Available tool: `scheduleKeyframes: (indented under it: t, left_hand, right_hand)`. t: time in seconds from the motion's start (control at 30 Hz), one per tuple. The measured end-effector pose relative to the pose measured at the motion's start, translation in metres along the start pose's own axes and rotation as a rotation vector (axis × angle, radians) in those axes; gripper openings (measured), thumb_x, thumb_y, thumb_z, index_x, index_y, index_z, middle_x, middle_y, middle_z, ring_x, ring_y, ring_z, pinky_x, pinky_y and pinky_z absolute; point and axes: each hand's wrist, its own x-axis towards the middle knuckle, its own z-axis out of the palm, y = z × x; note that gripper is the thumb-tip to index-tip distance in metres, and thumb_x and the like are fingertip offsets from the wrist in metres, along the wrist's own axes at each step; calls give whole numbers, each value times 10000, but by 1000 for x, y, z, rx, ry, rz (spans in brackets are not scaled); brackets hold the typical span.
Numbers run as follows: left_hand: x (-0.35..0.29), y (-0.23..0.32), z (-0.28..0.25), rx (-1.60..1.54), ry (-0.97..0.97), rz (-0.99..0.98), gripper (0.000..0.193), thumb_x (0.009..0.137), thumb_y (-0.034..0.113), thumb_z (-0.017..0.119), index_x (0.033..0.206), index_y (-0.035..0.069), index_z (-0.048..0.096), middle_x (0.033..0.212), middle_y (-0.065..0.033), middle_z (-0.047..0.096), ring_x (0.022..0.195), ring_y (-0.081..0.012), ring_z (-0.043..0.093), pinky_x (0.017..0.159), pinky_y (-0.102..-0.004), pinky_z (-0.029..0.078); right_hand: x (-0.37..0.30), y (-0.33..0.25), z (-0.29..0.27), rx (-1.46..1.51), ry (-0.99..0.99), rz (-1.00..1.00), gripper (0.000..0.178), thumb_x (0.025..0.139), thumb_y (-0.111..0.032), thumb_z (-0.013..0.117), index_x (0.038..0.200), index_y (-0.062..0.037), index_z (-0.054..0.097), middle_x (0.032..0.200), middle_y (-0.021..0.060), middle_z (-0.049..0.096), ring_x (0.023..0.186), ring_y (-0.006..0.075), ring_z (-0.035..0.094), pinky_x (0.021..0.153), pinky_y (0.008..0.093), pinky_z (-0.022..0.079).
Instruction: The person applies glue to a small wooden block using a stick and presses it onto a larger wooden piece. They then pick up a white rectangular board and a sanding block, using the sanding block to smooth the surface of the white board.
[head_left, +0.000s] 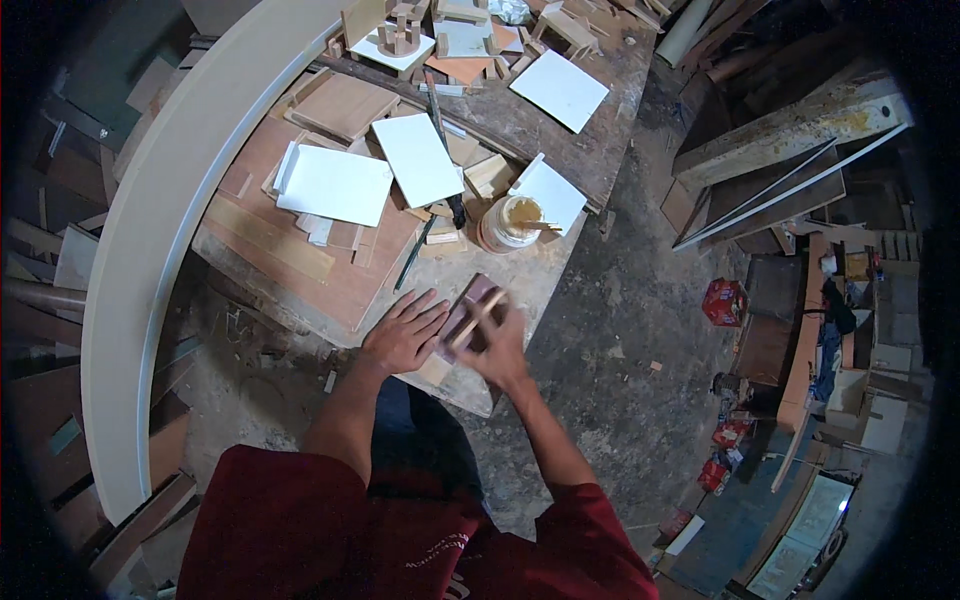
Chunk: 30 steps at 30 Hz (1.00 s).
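Near the front corner of the worktable [553,285], my left hand [405,332] lies flat, fingers stretched out, its tips at the edge of a purplish-brown sheet [482,286] that looks like sandpaper. My right hand [500,347], smeared by motion, grips a short pale wooden strip [488,308] over that sheet. My fingers cover part of the strip and the sheet. Beyond the hands stands an open white tub [497,238] of tan paste, with a stick [540,226] across its rim. A thin dark tool [412,262], perhaps a pencil, lies left of the tub.
White panels [335,185] and wooden offcuts [490,175] lie across the table. Small wooden assemblies [400,38] stand at its far end. A long curved pale panel [140,240] rises on the left. Boards [790,140] lean at the right, beyond the concrete floor [610,330].
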Motion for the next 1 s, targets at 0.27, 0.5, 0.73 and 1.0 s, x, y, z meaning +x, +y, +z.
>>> scheduleKeyframes:
  t: [0.27, 0.5, 0.73, 1.0]
  left_hand:
    - [-1, 0, 0, -12, -14, -12, 448, 853, 206, 544, 1267, 37, 523, 1411, -77, 432, 1356, -279, 310, 1127, -462, 209]
    - [-1, 1, -1, -32, -5, -17, 441, 857, 209, 543, 1263, 38, 532, 1397, -76, 449, 1351, -282, 316, 1125, -464, 212]
    - [3, 2, -9, -14, -35, 11, 436, 871, 232, 529, 1257, 30, 535, 1397, -86, 448, 1348, -288, 322, 1123, -470, 213]
    - [3, 0, -4, -36, -28, -9, 445, 871, 215, 519, 1276, 29, 516, 1410, -93, 431, 1355, -287, 311, 1126, -468, 206]
  right_hand:
    - [6, 3, -5, 157, -40, 175, 743, 597, -498, 784, 1229, -156, 590, 1335, 313, 357, 1115, 448, 433, 935, 488, 362]
    - [11, 12, -17, 19, 37, 173, 752, 593, -450, 806, 1246, -157, 575, 1350, 300, 333, 1117, 446, 434, 928, 487, 389]
    - [4, 3, -14, 109, -104, -40, 790, 569, -460, 807, 1254, -153, 563, 1332, 296, 350, 1108, 440, 451, 907, 491, 395]
    - [-12, -11, 14, 219, -147, -218, 803, 581, -465, 793, 1279, -159, 541, 1291, 300, 386, 1066, 448, 474, 869, 491, 414]
